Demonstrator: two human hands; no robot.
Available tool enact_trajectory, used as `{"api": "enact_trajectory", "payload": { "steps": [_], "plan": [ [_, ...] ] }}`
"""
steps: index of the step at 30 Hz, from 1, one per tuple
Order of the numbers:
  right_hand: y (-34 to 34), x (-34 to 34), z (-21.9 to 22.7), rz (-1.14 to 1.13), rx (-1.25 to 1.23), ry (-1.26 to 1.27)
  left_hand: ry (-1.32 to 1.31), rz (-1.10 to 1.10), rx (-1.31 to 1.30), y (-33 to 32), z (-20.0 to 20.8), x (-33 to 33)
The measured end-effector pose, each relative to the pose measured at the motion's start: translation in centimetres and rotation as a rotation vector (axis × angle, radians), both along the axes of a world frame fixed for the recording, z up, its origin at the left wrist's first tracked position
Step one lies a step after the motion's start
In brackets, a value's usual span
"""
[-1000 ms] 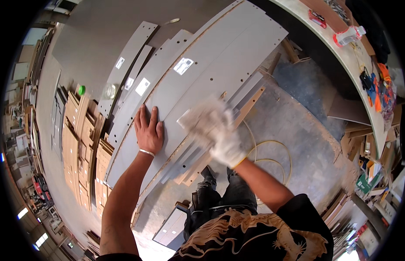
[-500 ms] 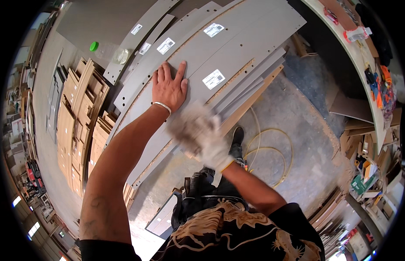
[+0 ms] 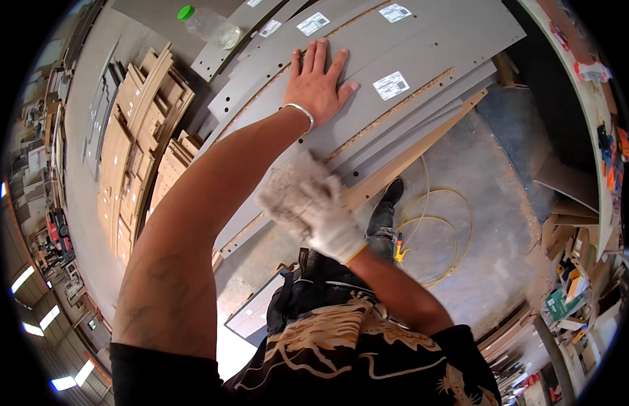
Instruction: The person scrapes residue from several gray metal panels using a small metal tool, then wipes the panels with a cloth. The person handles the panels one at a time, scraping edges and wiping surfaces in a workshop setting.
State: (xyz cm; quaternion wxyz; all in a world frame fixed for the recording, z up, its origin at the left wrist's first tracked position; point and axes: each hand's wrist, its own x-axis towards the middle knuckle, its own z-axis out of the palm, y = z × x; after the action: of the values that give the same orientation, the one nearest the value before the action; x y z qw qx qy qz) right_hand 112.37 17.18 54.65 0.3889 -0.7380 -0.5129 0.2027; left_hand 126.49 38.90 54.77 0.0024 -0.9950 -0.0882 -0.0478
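My bare left hand (image 3: 319,82) lies flat on a grey panel (image 3: 368,122), fingers spread, a pale bracelet at its wrist. My right hand (image 3: 335,227) wears a white work glove and is closed on a bunched, dirty whitish rag (image 3: 294,193), slightly blurred. The rag is over the near part of the panels, below my left hand. Several grey panels with raw chipboard edges and drilled holes lie stacked. A white label (image 3: 391,86) is stuck on the panel to the right of my left hand.
A clear bottle with a green cap (image 3: 210,27) lies at the far left of the stack. Light brown boards (image 3: 135,142) are piled left. A yellow hose (image 3: 456,196) coils on the concrete floor. A cluttered bench (image 3: 585,122) runs along the right.
The panels now appear farther right and up in view. My left hand stays flat on them. My right hand still holds the rag, now less blurred.
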Motion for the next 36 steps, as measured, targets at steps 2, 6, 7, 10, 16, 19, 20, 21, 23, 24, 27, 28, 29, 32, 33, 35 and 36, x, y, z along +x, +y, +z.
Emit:
{"api": "enact_trajectory", "payload": {
  "steps": [2,6,7,10,16,19,20,21,23,24,27,28,29,32,33,35,36],
  "plan": [
    [-1.6,7.1,2.0,-0.029,-0.125,-0.247,0.01,0.013,-0.01,0.5,0.1,-0.3],
    [-2.0,10.2,0.4,-0.303,-0.15,-0.219,0.029,0.008,-0.076,0.1,0.4,0.6],
    [-1.2,10.3,1.9,-0.316,-0.186,-0.361,0.055,0.021,-0.097,0.2,0.6,0.6],
    [1.4,3.3,1.9,-0.038,-0.169,-0.128,0.112,0.034,-0.145,0.2,1.2,1.5],
    [8.8,-4.4,6.1,0.763,-0.411,-0.47,0.215,0.1,-0.199,0.6,1.3,1.0],
    [7.1,-1.5,5.2,0.732,-0.312,-0.235,0.226,0.106,-0.237,0.7,1.7,1.5],
    [5.6,1.0,5.2,0.736,-0.335,-0.239,0.224,0.115,-0.25,0.7,1.5,1.3],
    [4.0,3.7,5.0,0.735,-0.361,-0.243,0.223,0.119,-0.265,0.7,1.4,1.1],
    [0.1,9.8,3.4,0.368,-0.322,-0.702,0.202,0.134,-0.246,0.3,1.2,1.1],
    [-2.5,13.6,2.8,0.2,-0.267,-0.418,0.196,0.138,-0.239,0.3,1.3,1.0],
    [-8.3,25.7,0.4,-0.294,-0.128,-0.316,0.174,0.14,-0.224,0.2,1.9,0.9],
    [-9.0,29.9,0.9,-0.418,-0.262,-0.254,0.167,0.134,-0.226,0.1,1.9,1.0],
    [-9.6,33.9,1.3,-0.535,-0.406,-0.191,0.167,0.137,-0.218,0.0,2.0,0.8],
    [-8.6,43.1,2.9,-0.585,-0.804,-0.363,0.143,0.125,-0.221,-0.2,2.3,1.6],
    [-6.5,43.7,3.7,-0.501,-0.878,-0.479,0.137,0.13,-0.229,-0.3,2.4,1.6],
    [-2.8,40.7,3.8,-0.58,-0.508,-0.378,0.119,0.145,-0.259,-0.3,2.7,1.6],
    [-0.5,37.3,4.1,-0.373,-0.555,-0.534,0.114,0.161,-0.281,-0.3,2.9,1.3]
  ]
}}
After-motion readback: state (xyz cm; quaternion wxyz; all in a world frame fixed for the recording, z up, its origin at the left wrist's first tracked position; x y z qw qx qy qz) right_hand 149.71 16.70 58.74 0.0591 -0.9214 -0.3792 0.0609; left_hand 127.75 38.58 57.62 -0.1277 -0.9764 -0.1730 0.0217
